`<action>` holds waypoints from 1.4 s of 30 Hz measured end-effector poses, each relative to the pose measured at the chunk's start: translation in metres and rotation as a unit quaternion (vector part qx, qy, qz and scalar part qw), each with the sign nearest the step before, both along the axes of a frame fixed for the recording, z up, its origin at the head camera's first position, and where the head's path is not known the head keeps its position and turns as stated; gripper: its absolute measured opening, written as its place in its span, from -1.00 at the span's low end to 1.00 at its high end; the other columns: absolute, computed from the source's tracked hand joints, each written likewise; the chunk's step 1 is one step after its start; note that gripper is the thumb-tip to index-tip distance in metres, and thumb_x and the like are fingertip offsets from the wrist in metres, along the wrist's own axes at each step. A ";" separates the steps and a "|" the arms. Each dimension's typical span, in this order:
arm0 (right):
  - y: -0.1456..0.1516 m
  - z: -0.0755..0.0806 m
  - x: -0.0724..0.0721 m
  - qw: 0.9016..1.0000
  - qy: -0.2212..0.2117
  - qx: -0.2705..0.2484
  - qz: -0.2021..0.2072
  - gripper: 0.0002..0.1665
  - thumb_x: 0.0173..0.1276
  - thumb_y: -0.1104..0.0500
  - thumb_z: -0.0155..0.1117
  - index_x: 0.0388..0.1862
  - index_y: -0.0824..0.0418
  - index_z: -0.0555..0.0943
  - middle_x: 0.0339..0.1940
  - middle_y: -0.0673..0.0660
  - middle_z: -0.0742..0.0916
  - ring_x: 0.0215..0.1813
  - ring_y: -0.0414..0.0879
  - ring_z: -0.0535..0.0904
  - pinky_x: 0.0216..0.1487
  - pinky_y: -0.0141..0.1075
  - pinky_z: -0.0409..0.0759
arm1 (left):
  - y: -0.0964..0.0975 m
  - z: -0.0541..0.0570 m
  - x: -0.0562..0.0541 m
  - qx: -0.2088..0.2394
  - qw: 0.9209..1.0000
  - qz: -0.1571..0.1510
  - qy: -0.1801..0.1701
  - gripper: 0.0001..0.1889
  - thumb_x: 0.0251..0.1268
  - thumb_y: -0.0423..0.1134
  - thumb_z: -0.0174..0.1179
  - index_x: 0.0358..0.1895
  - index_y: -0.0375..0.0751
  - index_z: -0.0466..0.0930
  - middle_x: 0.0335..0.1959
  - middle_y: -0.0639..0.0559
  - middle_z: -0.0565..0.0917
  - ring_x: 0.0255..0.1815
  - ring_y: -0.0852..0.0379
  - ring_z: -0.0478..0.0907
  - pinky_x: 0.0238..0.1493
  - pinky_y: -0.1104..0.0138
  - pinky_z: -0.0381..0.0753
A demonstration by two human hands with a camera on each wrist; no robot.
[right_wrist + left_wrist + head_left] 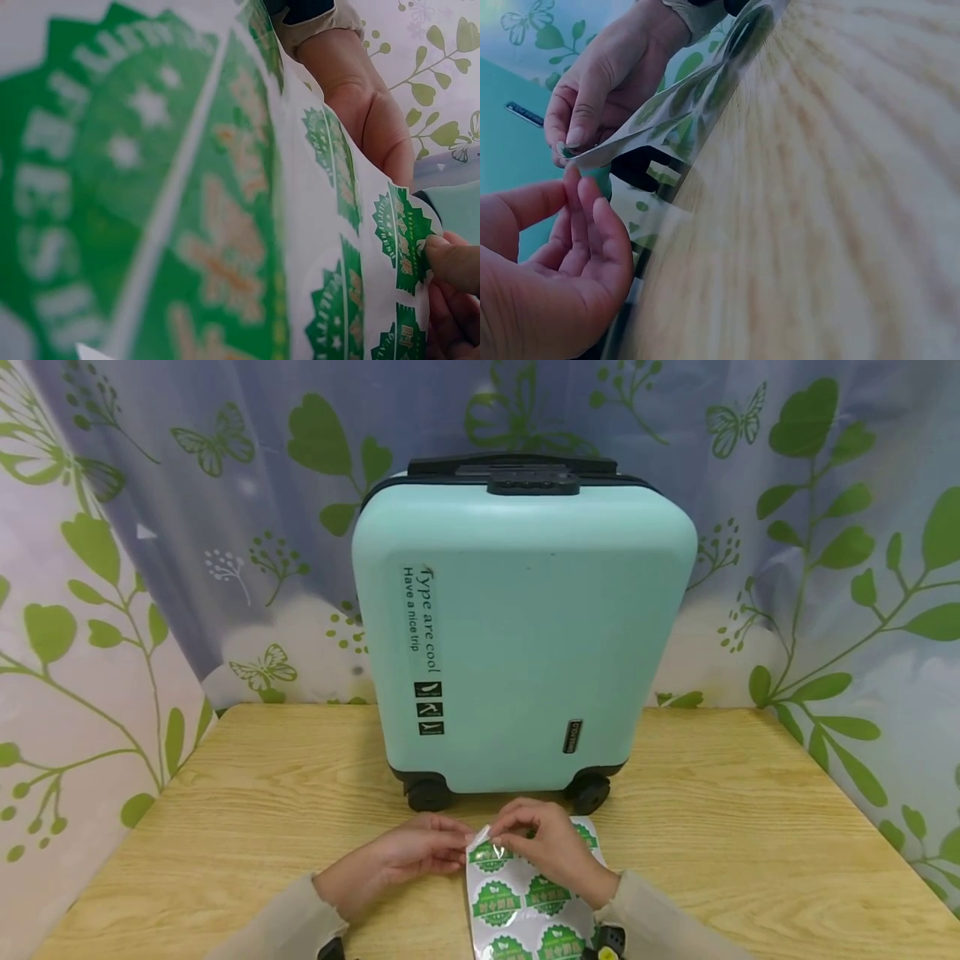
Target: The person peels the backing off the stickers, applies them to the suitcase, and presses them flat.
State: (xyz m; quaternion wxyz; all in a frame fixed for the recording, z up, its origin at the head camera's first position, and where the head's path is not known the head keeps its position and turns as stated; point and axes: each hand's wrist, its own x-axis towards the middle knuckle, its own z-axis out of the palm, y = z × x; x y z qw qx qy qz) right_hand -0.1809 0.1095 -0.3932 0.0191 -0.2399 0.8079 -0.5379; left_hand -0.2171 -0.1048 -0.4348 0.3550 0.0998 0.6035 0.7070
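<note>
A sheet of round green-and-white stickers (522,897) lies on the table in front of the suitcase, with its upper left corner raised and bent. My left hand (423,850) pinches that corner between thumb and forefinger from the left side. From above, my right hand (551,843) pinches the same corner; its thumb lies against a sticker (401,236) in the right wrist view. Both sets of fingertips nearly meet, seen side-on in the left wrist view, where the sheet (656,124) rises off the table. Whether a sticker's edge is lifted there is too small to tell.
A mint-green suitcase (517,627) stands upright on black wheels just beyond my hands. The wooden table (247,810) runs to a curtain (285,527) printed with leaves and butterflies, behind and at both sides.
</note>
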 end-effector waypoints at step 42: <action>0.015 -0.033 -0.018 0.999 -0.010 -0.028 0.039 -0.93 0.21 0.28 0.33 -0.33 0.23 0.73 -0.26 0.10 0.72 -0.21 -0.19 0.61 -0.23 -0.35 0.60 | -0.008 0.000 -0.003 -0.100 0.985 0.049 0.131 -0.73 0.28 -0.45 0.12 -0.05 -0.64 0.52 -0.44 0.10 0.68 -0.47 0.32 0.57 -0.38 0.49 0.56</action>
